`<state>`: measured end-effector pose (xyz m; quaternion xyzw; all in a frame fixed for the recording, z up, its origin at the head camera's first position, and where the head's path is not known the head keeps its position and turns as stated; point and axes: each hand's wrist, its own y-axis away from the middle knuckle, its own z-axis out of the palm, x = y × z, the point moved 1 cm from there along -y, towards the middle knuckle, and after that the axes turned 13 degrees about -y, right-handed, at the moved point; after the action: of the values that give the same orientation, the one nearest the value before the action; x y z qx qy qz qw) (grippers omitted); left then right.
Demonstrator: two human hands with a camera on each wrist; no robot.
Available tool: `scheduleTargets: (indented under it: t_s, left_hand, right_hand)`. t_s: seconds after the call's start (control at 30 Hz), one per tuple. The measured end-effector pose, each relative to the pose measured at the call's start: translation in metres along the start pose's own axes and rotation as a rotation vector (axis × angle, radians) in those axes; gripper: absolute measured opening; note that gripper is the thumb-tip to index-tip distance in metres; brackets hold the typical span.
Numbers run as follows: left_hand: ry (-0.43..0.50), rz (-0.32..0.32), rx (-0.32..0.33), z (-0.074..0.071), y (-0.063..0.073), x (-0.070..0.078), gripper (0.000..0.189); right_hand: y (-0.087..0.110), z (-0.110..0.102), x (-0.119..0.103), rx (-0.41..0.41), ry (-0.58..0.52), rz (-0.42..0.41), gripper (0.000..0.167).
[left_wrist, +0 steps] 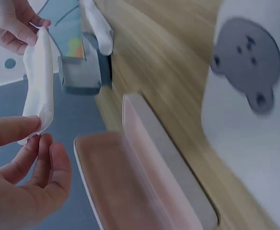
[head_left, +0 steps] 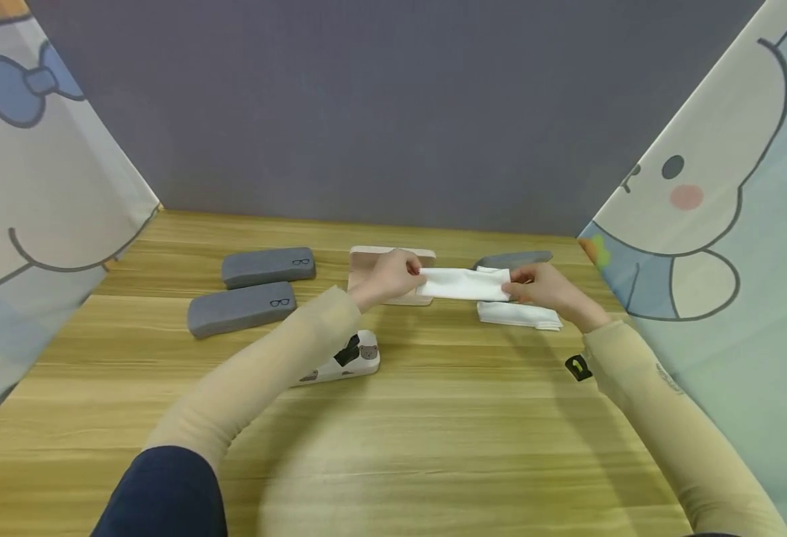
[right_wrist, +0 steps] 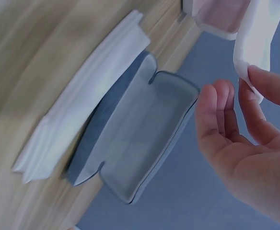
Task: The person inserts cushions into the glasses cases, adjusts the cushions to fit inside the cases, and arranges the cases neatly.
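A folded white cloth point(head_left: 463, 284) is stretched level between both hands, above the table. My left hand point(head_left: 391, 277) pinches its left end between thumb and fingers. At the other end, my right hand point(head_left: 542, 289) pinches the cloth's corner. Behind the left hand stands a glasses case with a pink lining point(left_wrist: 113, 177), its lid up. An opened grey glasses case point(right_wrist: 140, 129) sits near the right hand, partly hidden by it and the cloth in the head view. Just in front of that case lies a second folded white cloth point(right_wrist: 82, 96).
Two closed grey glasses cases point(head_left: 268, 267) lie at the left on the wooden table point(head_left: 433, 447). A white case with bear prints point(head_left: 362, 354) is partly behind the left forearm. A small black item point(head_left: 577, 367) lies by the right sleeve. A grey panel point(head_left: 380, 112) stands behind.
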<state>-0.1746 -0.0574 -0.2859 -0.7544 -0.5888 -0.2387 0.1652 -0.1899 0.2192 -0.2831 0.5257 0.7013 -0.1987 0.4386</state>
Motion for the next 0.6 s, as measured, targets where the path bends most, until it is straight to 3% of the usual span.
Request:
scheduleTargets:
  t_s: [0.37,0.6]
  left_hand:
    - [0.001,-0.042,0.028,-0.030,0.009,-0.025,0.020]
    - [0.023,-0.063,0.031,-0.045,0.009,-0.042,0.019]
  right_hand:
    - [-0.026,0.016,-0.024,0.010,-0.023,0.021,0.044]
    - [-0.039,0.029,-0.034,0.023,-0.044,0.014,0.043]
